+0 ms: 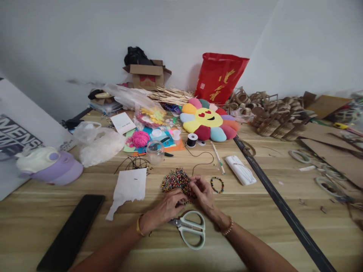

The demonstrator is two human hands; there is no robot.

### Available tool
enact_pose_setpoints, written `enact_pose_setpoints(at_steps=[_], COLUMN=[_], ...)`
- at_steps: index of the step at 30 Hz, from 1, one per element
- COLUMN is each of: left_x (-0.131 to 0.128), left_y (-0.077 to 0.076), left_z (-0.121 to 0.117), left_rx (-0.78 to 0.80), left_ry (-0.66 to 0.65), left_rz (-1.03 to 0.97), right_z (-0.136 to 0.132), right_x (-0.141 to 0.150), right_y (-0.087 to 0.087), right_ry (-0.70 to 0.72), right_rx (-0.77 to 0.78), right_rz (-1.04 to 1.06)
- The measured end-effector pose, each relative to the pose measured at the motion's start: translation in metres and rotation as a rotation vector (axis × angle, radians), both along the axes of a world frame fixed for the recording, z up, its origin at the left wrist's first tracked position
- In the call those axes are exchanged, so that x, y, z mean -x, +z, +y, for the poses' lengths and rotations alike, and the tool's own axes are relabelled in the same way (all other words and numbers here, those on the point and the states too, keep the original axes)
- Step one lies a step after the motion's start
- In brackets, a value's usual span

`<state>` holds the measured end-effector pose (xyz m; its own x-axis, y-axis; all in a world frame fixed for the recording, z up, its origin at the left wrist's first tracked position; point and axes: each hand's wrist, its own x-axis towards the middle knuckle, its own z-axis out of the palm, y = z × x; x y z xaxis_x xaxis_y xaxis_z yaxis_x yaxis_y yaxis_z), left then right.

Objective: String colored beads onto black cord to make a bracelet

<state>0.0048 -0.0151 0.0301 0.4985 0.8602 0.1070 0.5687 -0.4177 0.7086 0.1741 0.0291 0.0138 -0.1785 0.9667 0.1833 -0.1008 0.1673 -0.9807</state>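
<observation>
A plain wall point(99, 30) is seen at the back, colored pale gray-blue. It is crossed by a slanted line high on the right, and a dark smudge point(73, 81) is shown on its left part. The room is lit softly, with gray light. In front of the wall, a big wooden table point(326, 226) is marked with pale and brown stripes. Its right part is crossed by a long black strip point(274, 192). At the far left, big dark letters are printed on a white panel point(39, 109).
</observation>
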Motion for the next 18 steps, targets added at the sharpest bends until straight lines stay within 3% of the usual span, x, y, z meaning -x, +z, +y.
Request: enact_pose_setpoints(at_steps=[8, 14, 18], left_x=[-0.005, -0.007, -0.007], left_y=[-0.005, 0.000, -0.009], left_z=[-0.002, -0.003, -0.002], left_rx=[0.016, -0.007, -0.059], left_ry=[0.039, 0.035, 0.037], left_rz=[0.001, 0.007, -0.027], right_z=[0.001, 0.005, 0.007], right_x=[0.001, -0.006, -0.008], right_y=[0.002, 0.002, 0.000], right_ry=[0.035, 0.026, 0.016], right_rx=[0.090, 0.202, 0.244], right_rz=[0.062, 0.086, 0.115])
